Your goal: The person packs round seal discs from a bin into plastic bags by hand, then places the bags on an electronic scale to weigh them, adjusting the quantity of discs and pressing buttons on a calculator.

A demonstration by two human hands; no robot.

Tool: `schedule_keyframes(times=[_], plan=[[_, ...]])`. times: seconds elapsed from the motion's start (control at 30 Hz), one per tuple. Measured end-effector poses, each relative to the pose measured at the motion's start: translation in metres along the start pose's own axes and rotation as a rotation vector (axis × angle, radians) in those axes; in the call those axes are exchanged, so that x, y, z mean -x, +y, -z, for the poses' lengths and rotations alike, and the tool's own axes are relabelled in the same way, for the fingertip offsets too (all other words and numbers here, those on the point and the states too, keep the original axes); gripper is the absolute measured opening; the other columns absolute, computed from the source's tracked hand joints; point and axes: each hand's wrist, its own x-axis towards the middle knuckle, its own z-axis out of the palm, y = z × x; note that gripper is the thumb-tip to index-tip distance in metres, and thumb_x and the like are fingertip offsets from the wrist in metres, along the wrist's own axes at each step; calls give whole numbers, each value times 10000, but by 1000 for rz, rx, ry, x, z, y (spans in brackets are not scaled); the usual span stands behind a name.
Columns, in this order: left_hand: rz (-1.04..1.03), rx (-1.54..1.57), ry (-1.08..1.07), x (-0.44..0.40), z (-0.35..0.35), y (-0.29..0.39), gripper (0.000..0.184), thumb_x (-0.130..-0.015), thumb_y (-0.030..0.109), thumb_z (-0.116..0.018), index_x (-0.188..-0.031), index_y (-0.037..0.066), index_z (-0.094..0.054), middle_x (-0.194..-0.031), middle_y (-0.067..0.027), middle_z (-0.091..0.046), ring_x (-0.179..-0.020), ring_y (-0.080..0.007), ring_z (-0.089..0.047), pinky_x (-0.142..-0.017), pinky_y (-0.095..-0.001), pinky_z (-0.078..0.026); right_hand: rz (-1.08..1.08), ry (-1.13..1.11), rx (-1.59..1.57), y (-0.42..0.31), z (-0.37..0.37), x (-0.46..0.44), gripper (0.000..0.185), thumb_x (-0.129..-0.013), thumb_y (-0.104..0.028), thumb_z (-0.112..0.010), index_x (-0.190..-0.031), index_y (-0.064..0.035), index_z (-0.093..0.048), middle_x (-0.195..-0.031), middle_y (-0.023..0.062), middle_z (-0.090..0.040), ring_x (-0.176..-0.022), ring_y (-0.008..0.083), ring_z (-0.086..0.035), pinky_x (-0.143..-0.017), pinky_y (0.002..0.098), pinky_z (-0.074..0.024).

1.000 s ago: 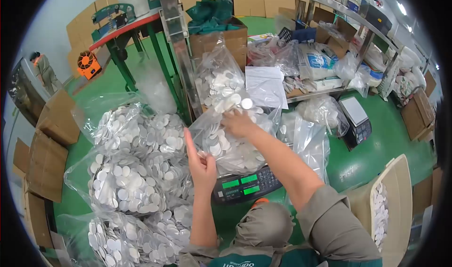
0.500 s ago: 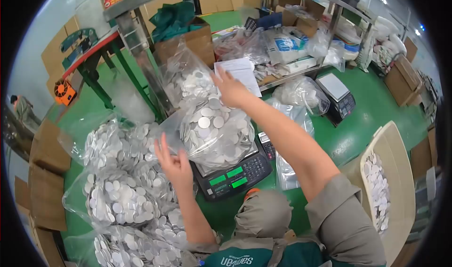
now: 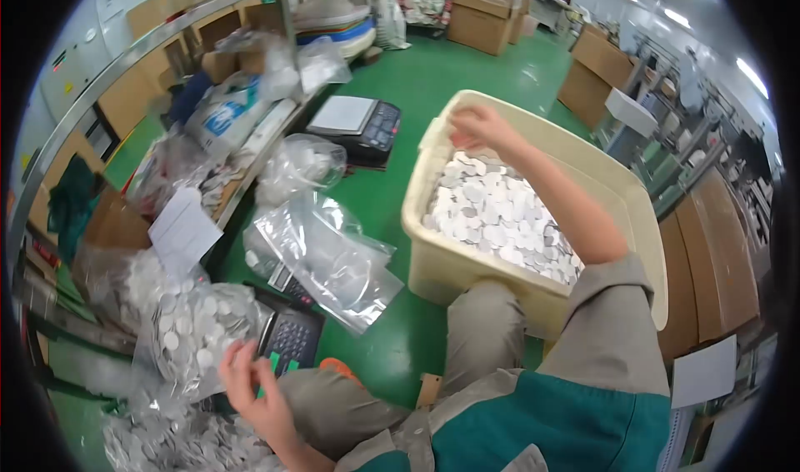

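Observation:
Over the far left part of a cream bin [image 3: 433, 259], my right hand [image 3: 479, 129] hangs with fingers curled downward; whether anything is in them cannot be made out. Many white discs [image 3: 496, 214] lie inside the bin below it. At the lower left, my left hand [image 3: 254, 384] is empty, fingers apart, beside a clear bag of discs [image 3: 196, 326]. That bag rests by a black scale [image 3: 292, 334] with green displays, partly covered by the hand. More bagged discs [image 3: 179, 439] are heaped at the bottom left.
Flat clear bags [image 3: 329, 255] lie on the green floor between scale and bin. A second scale [image 3: 354, 126] stands behind them. A metal shelf [image 3: 267, 147] with bags and papers runs along the left. Cardboard boxes [image 3: 717, 255] stand at the right.
The view has swung right toward the bin. My right hand has left the bag of discs and moved over the bin. My left hand has stayed near the bag by the scale.

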Motion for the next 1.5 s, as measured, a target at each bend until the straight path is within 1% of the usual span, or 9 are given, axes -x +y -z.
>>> schedule_keyframes(times=[0.17, 0.33, 0.53, 0.63, 0.73, 0.8, 0.83, 0.93, 1.5], plan=[[-102, -120, -519, -3, -45, 12, 226, -745, -24, -528, -961, 5, -588, -923, -145, -568, -788, -248, -564, -699, -290, -438, -655, 278, -164, 333, 112, 13, 384, -781, -334, -596, -915, 14, -506, -780, 146, -595, -602, 243, -603, -549, 377, -512], [110, -176, -608, -6, -57, -10, 241, -782, -4, -527, -1020, -15, -558, -870, -86, -573, -711, -134, -536, -634, -225, -435, -896, 294, 237, 416, 144, 73, 563, -737, -472, -567, -927, 57, -536, -719, 183, -564, -619, 276, -603, -457, 386, -451], [208, -338, -627, -12, -58, -21, 294, -814, 87, -532, -1090, -15, -522, -939, -116, -569, -800, -168, -537, -716, -263, -429, -878, 458, 327, 544, 123, 37, 905, -684, -684, -449, -1025, 153, -489, -1062, 285, -517, -1033, 345, -502, -884, 364, -375], [200, -470, -732, -18, -63, -13, 333, -850, 135, -501, -1146, -17, -486, -1041, -171, -563, -905, -236, -552, -792, -299, -427, -763, 1013, 77, 435, 77, 7, 1021, -633, -592, -613, -1238, 141, -238, -1290, 294, -284, -1211, 360, -304, -993, 331, -257], [232, -491, -753, -20, -69, -16, 336, -846, 135, -509, -1147, -12, -486, -1022, -169, -570, -895, -229, -552, -761, -290, -437, -627, 1175, -192, 432, 49, -10, 1012, -574, -500, -710, -1220, 142, -268, -1235, 264, -375, -1112, 324, -419, -933, 364, -330], [275, -490, -786, -22, -72, -10, 343, -847, 145, -512, -1155, -6, -484, -1018, -168, -571, -885, -226, -552, -756, -294, -438, -638, 1095, -647, 427, 56, -2, 769, -598, -399, -744, -1110, 97, -455, -1100, 149, -520, -963, 240, -495, -838, 322, -384], [280, -540, -798, -23, -74, -4, 344, -848, 150, -511, -1156, -2, -484, -1025, -170, -568, -887, -235, -553, -755, -301, -439, -579, 720, -1028, 448, 67, 5, 657, -634, -373, -732, -1084, 43, -496, -1036, 110, -560, -902, 217, -537, -798, 329, -417], [246, -651, -843, -26, -79, -3, 352, -858, 192, -496, -1172, 33, -485, -1062, -184, -555, -931, -293, -549, -757, -335, -448, -441, 427, -1159, 427, 83, 15, 524, -717, -310, -682, -1098, -1, -498, -1010, 85, -576, -901, 210, -564, -794, 327, -453], [321, -663, -801, -27, -82, 30, 324, -838, 159, -494, -1126, 10, -509, -1038, -203, -559, -935, -338, -539, -791, -362, -433, -256, 741, -1135, 400, 63, -42, 491, -684, -135, -689, -1118, -5, -500, -1049, 87, -566, -933, 219, -559, -791, 340, -464]])
